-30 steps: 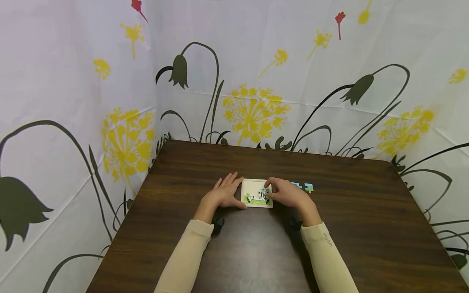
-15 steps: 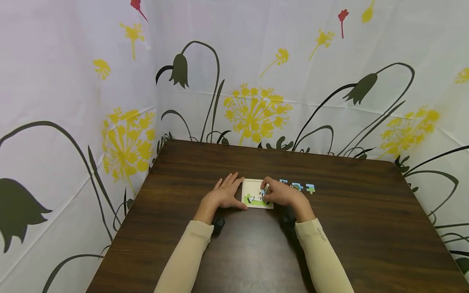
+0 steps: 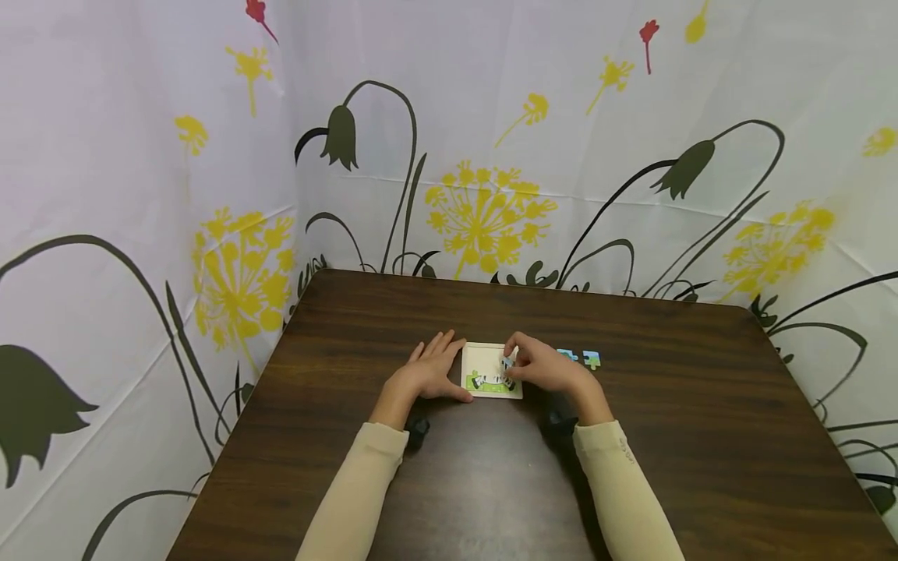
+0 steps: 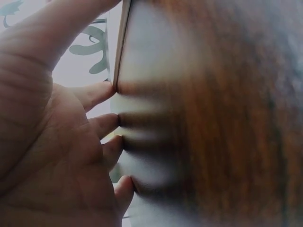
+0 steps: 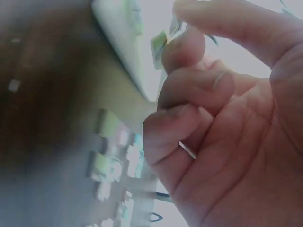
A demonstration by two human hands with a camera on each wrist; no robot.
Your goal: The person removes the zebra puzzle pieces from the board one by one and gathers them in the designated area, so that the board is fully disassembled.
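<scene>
A small pale puzzle tray (image 3: 484, 356) lies on the table, with white, black and green picture pieces fitted along its lower part. My left hand (image 3: 429, 374) is spread flat against the tray's left side. In the left wrist view its thumb and a fingertip (image 4: 110, 89) touch the tray's edge (image 4: 121, 42). Over the tray's right side, my right hand (image 3: 550, 368) pinches a jigsaw piece (image 5: 159, 49) between thumb and index finger. The other right fingers are curled toward the palm. Much of that piece is hidden by the fingertips.
Loose jigsaw pieces (image 3: 592, 359) with blue and green print lie right of the tray, partly behind my right hand. Several blurred pieces (image 5: 108, 124) show in the right wrist view. A flowered curtain (image 3: 449, 101) hangs behind the dark wooden table (image 3: 701, 405).
My right hand shifted left over the tray, then slightly back right, with the piece between its fingers turning a little. The left hand stays in place.
</scene>
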